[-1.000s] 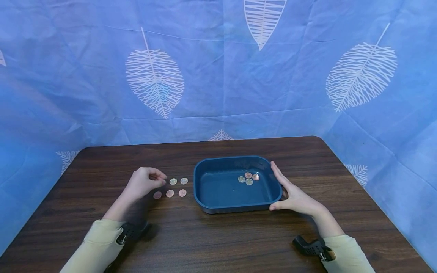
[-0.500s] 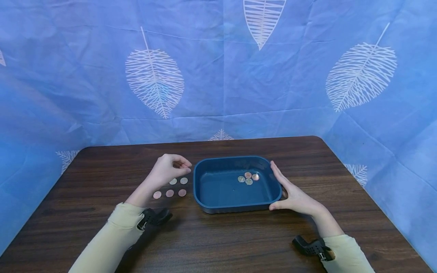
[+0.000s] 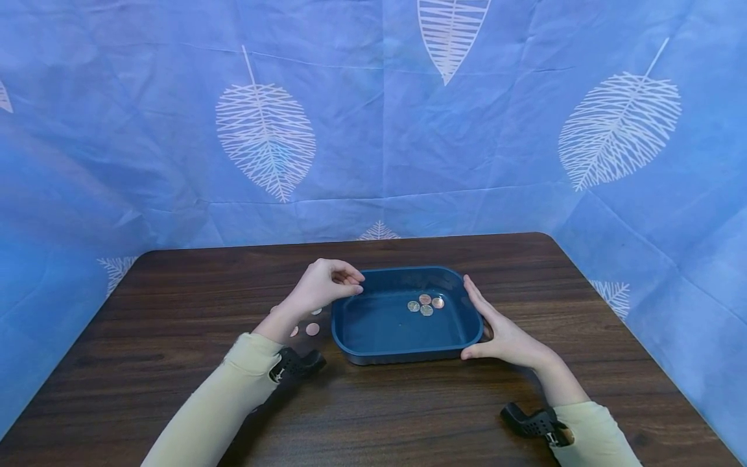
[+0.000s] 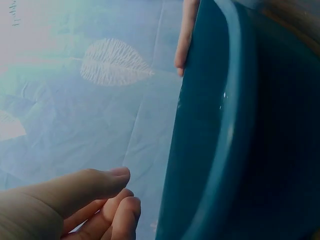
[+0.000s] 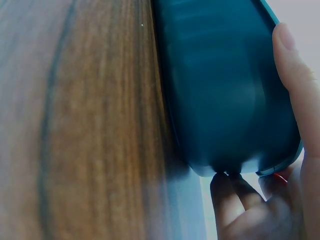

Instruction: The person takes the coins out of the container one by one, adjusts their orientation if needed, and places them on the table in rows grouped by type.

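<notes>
Dark blue rectangular plastic tray [image 3: 373, 347] between both hands, left hand [image 3: 323, 285] with fingertips pinched together above its left rim, right hand [image 3: 503, 335] flat, fingers straight against its right wall, round copper coins [image 3: 425, 304] inside

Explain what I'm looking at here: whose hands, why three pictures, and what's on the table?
No machine here: a person works with bare hands, wearing a camera on the head and one on each wrist. The wide picture is the head view; the two close-ups are the wrist views. On the dark wooden table stands a blue tray with four coins inside. The right hand rests flat against the tray's right side. The left hand hovers at the tray's left rim with fingertips pinched together; whether they hold a coin cannot be seen. A few loose coins lie beside the tray, partly hidden by that wrist.
</notes>
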The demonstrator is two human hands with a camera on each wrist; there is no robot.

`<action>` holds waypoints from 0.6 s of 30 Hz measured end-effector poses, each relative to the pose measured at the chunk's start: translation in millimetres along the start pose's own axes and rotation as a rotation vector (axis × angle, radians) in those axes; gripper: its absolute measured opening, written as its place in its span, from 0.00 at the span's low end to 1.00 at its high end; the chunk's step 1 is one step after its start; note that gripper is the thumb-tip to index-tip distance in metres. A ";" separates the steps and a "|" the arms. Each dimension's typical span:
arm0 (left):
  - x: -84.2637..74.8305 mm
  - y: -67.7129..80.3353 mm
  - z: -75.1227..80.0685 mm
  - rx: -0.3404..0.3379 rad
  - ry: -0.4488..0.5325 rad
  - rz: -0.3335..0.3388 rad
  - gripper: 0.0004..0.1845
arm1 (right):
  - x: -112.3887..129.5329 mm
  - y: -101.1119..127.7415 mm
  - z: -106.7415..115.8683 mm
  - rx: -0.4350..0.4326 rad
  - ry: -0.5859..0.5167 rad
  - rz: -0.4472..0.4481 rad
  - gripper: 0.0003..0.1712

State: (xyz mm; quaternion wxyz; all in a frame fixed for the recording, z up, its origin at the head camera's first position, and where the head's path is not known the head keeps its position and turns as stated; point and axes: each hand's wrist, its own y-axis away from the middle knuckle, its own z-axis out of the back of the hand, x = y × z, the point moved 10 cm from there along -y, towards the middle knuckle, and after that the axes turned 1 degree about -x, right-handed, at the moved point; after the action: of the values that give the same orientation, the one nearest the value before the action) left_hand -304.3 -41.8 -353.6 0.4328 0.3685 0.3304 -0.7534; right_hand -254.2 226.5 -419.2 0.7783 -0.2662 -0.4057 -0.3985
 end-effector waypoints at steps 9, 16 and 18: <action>-20.6 -22.8 -31.3 0.038 -0.024 -0.057 0.05 | 0.2 -0.6 -0.5 0.002 -0.014 0.002 0.68; -29.2 -36.4 -55.9 0.038 -0.010 -0.055 0.05 | 2.3 -0.9 -1.0 -0.001 0.005 0.004 0.68; -29.8 -39.6 -63.5 0.032 -0.015 -0.050 0.05 | 2.6 -1.0 -0.5 -0.006 0.013 0.003 0.68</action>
State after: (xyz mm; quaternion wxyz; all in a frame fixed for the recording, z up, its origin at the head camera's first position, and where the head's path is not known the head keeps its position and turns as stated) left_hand -312.1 38.4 -353.8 0.4104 0.3613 0.3243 -0.7719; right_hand -253.9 224.5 -417.2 0.7806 -0.2665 -0.3993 -0.4004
